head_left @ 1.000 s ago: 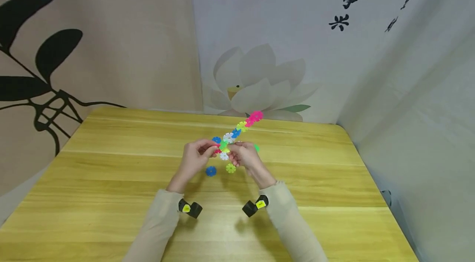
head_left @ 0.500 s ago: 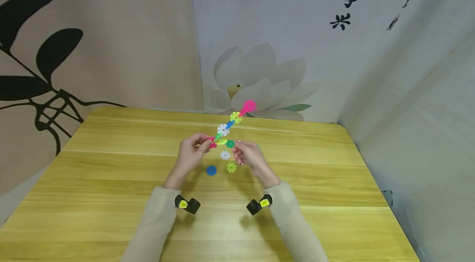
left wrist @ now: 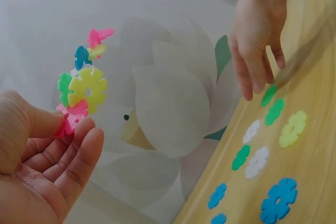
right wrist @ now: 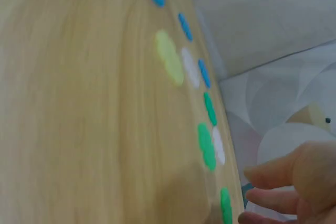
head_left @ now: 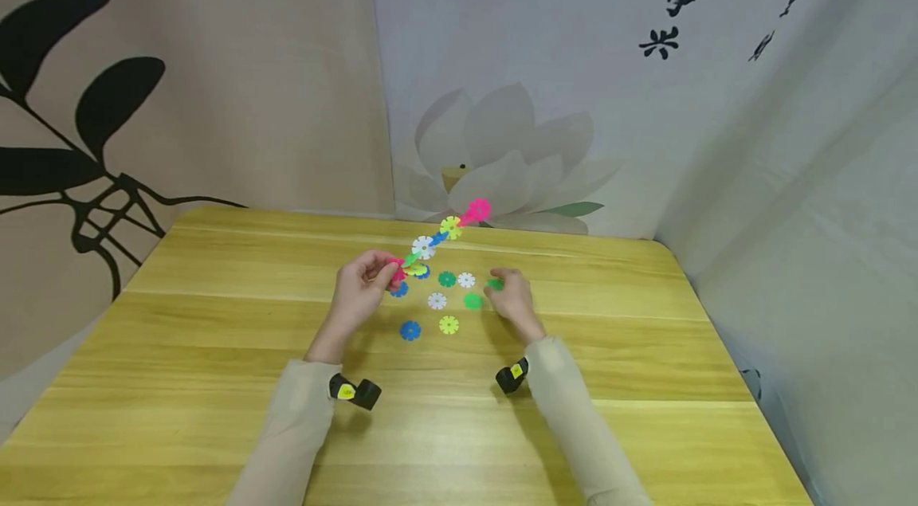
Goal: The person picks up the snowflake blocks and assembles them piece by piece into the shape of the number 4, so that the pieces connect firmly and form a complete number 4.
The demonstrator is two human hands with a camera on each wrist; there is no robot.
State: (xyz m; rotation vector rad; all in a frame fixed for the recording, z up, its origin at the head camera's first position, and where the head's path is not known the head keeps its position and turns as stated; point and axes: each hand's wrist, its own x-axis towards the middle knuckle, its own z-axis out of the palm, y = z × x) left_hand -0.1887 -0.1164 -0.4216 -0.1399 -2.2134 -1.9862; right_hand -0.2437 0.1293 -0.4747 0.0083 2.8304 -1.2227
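My left hand [head_left: 357, 288] pinches a pink notched plastic disc [left wrist: 73, 117] between thumb and fingers. Joined to it is a slanting chain of snowflake discs: yellow [left wrist: 92, 88], green [left wrist: 64, 88], white [head_left: 423, 248], blue [head_left: 439, 238], another yellow, and bright pink [head_left: 479, 209] at the far end. Over the tabletop, my right hand [head_left: 513, 300] reaches down with loosely bent fingers, close to a green disc [left wrist: 269, 95] at the right of the loose pieces. In the right wrist view thumb and fingers are apart, with nothing seen between them.
Several loose discs lie on the wooden table [head_left: 610, 426]: green [head_left: 472, 300], dark green [head_left: 447, 279], white [head_left: 437, 300], yellow [head_left: 449, 324] and blue [head_left: 410, 330]. Behind the table's far edge hangs a printed curtain [head_left: 502, 28].
My right hand has moved away from the chain to the right, toward the green disc. My left hand has drawn slightly left with the chain, uncovering more loose discs.
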